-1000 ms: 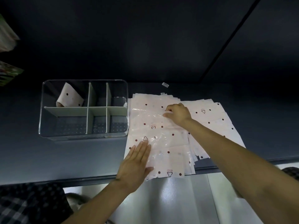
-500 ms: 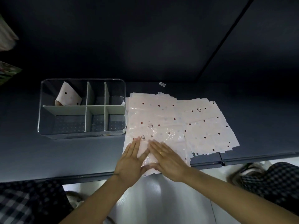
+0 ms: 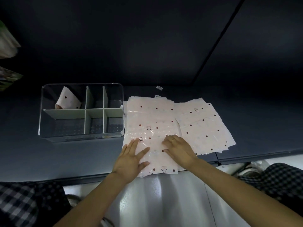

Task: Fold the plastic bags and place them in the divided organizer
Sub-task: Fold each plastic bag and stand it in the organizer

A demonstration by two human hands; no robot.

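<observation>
A pile of pale pink plastic bags with dark dots lies flat on the dark table, and a second pile lies to its right. The nearest bag hangs slightly over the table's front edge. My left hand presses flat on its left part, fingers straight and spread. My right hand rests on its right part with fingers slightly bent. The clear divided organizer stands to the left of the bags; one folded dotted bag leans in its back left compartment.
The dark table ends at a front edge close to my body. A small white label lies behind the bags. Pale objects show at the far left edge. Checked fabric lies low on both sides.
My right hand came back from the far part of the pile to the near bag, then slid right, away from my left hand. The left hand stayed pressed on the bag.
</observation>
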